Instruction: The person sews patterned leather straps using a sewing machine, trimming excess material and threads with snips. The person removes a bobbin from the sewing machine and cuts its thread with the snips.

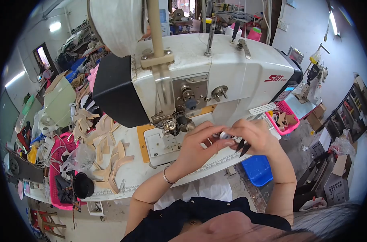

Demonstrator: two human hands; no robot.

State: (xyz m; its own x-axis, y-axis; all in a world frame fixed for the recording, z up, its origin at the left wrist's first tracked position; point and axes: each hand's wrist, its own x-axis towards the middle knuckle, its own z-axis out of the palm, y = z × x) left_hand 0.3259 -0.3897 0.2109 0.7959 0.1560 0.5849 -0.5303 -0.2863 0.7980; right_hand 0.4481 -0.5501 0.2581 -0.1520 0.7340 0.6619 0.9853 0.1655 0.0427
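In front of the white sewing machine (pixel 227 68), my two hands meet above the front edge of its table. My left hand (pixel 197 145) is closed, pinching a small pale round piece that looks like a bobbin (pixel 223 135) between thumb and fingers. The fingers of my right hand (pixel 254 135) are bent close and reach the same bobbin. Dark pointed blades, like thread snips (pixel 242 148), stick out below my right palm; their handles are hidden. Left of my hands is the needle area (pixel 171 127), over the metal plate (pixel 161 147).
Beige cut pieces (pixel 110 161) lie on the table's left side, beside a black cup (pixel 83 185) and a pink basket (pixel 56 177). A blue bin (pixel 257 170) stands below on the right. Another pink basket (pixel 287 117) sits behind my right arm.
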